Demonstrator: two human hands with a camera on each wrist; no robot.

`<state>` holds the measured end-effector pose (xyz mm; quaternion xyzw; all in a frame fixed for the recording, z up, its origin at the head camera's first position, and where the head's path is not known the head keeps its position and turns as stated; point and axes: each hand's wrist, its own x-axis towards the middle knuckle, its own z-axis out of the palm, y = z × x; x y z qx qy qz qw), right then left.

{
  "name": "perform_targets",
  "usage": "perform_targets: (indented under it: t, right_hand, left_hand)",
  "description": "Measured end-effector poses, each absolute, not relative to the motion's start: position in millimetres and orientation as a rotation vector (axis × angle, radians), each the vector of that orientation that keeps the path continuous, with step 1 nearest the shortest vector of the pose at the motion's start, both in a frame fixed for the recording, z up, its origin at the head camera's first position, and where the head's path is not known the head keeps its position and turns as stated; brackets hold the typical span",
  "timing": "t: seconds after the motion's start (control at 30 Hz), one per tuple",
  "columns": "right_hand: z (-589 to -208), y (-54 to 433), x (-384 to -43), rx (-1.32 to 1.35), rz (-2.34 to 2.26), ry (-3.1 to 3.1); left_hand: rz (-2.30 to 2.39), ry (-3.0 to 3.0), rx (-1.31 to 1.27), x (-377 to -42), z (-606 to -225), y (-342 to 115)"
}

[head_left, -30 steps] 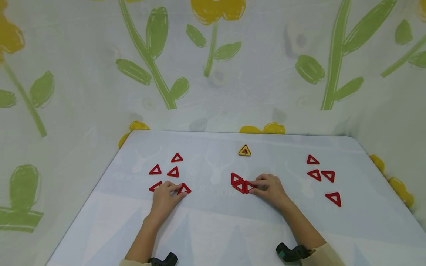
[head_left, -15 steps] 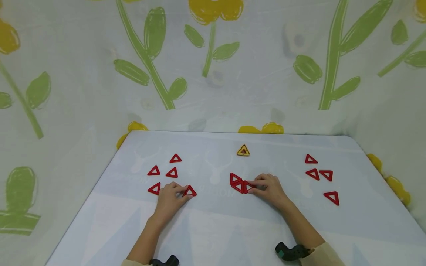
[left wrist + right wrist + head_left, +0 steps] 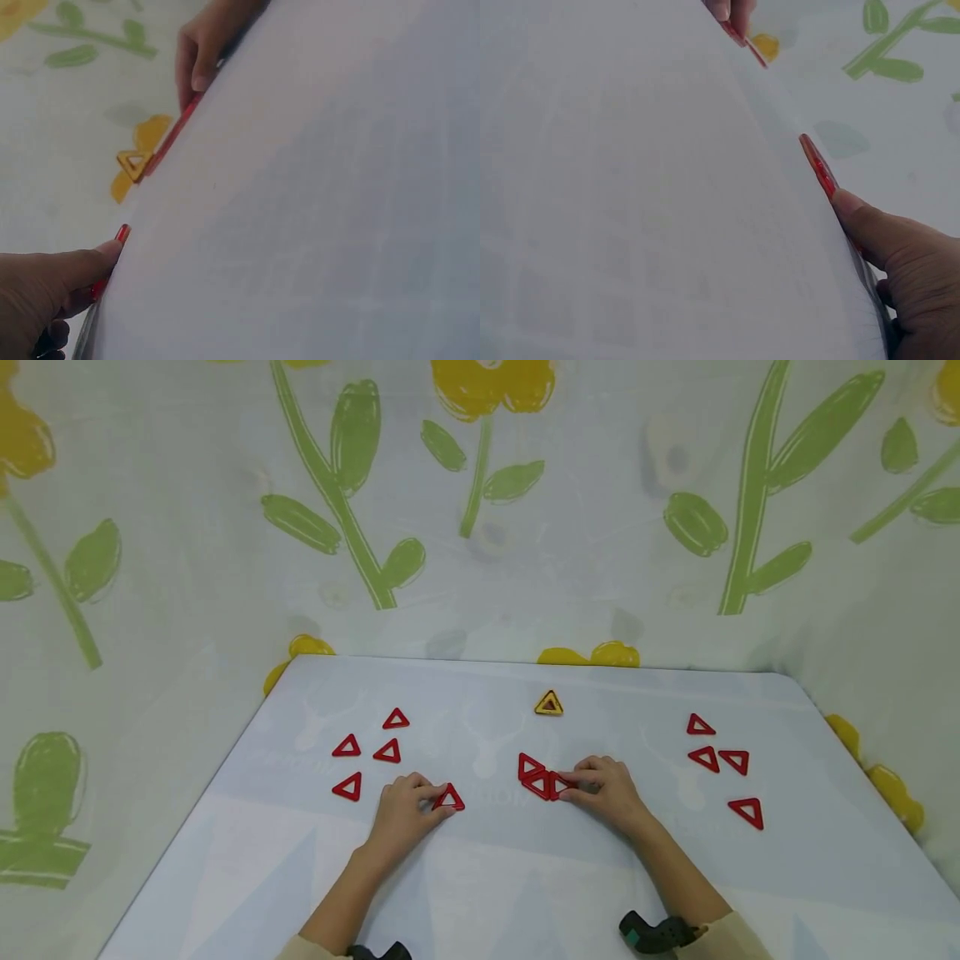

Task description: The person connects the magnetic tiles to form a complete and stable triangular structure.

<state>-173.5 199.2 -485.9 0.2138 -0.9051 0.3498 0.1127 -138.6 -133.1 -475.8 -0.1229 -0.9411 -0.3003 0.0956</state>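
In the head view my left hand [image 3: 406, 814] pinches a red triangle frame [image 3: 451, 797] between thumb and fingers, left of the table's middle. My right hand [image 3: 609, 791] pinches the rightmost red triangle [image 3: 559, 786] of a joined group of three. Its neighbours are a middle triangle [image 3: 537, 785] and an upper left triangle [image 3: 529, 766], lying edge to edge. The left wrist view shows the left thumb on the edge of the held red triangle [image 3: 122, 234]. Seen from the right wrist, the right thumb presses at the end of the red row [image 3: 819, 165].
A yellow triangle [image 3: 550, 703] lies near the back of the white table [image 3: 480, 893]. Several loose red triangles [image 3: 347, 746] are spread at the left, and several more [image 3: 703, 758] at the right. A flower-patterned curtain [image 3: 585, 527] hangs behind the table.
My left hand has slid to the right with its red triangle, away from the loose left triangles and closer to the joined group. The right hand has stayed at the group.
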Motion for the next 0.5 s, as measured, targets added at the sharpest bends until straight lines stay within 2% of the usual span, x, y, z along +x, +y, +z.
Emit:
perform_targets:
  t: [0.5]
  right_hand:
    - [-485.8,199.0,-173.3,0.63,1.02,-2.656]
  left_hand:
    - [-0.938,-2.666,-0.539,-136.9,-477.3,-113.4]
